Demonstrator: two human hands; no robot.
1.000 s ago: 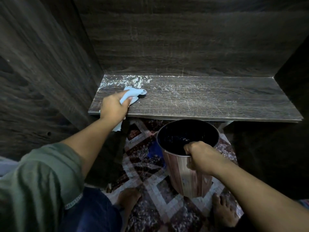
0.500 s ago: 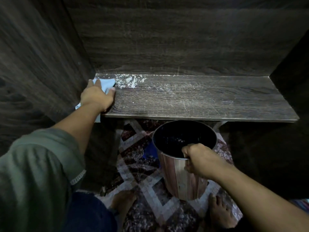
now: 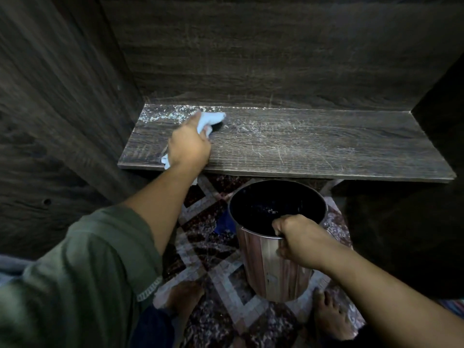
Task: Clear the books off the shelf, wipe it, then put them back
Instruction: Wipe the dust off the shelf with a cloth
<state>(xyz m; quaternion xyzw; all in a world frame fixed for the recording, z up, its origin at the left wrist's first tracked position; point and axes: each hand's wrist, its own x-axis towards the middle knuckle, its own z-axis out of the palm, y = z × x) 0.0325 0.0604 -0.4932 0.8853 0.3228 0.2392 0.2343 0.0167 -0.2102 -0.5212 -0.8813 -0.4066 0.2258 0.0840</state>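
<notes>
Dark wood-grain panels (image 3: 251,59) are enclosing the alcove; a patterned rug (image 3: 208,247) is covering the floor below them.

Dim, warm light, with dark corners.
You get wide-angle bending at the edges; your sleeve (image 3: 75,267) is blurred, the shelf (image 3: 301,144) stays sharp.

We see the left hand (image 3: 188,146) at centre left of the frame, arm stretched up from the lower left in a green sleeve (image 3: 82,267), fingers curled and gripping. The right hand (image 3: 297,238) sits lower right of centre, forearm bare, fingers curled in a firm grip. Two bare feet (image 3: 329,317) show along the bottom.
</notes>
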